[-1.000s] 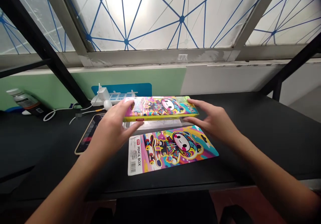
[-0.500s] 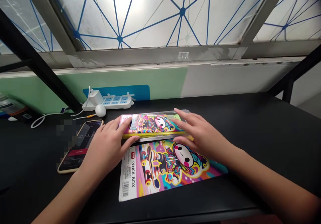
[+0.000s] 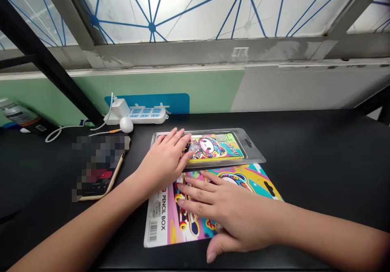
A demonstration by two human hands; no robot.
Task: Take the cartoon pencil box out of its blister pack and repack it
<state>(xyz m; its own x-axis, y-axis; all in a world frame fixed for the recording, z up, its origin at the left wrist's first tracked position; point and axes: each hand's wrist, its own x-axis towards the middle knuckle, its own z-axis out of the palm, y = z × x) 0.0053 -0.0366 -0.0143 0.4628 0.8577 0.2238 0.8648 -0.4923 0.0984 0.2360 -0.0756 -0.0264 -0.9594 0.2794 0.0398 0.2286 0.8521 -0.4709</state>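
Note:
A colourful pencil box (image 3: 217,148) lies in a clear plastic blister tray (image 3: 252,150) on the black table (image 3: 319,162). My left hand (image 3: 166,162) rests flat on the box's left end, fingers stretched out. In front of the tray lies the printed backing card (image 3: 256,180) marked PENCIL BOX. My right hand (image 3: 222,209) lies flat on this card, fingers spread and pointing left, holding nothing.
A phone (image 3: 99,168) lies left of my left arm. Behind it are a white power strip (image 3: 143,115) with a plug and cable, and a round white object (image 3: 126,124). A bottle (image 3: 18,115) lies at far left. A black frame bar (image 3: 51,66) slants down at left.
The pencil box came down from the air into the clear tray. My right hand let go of it and moved onto the backing card. My left hand flattened on the box.

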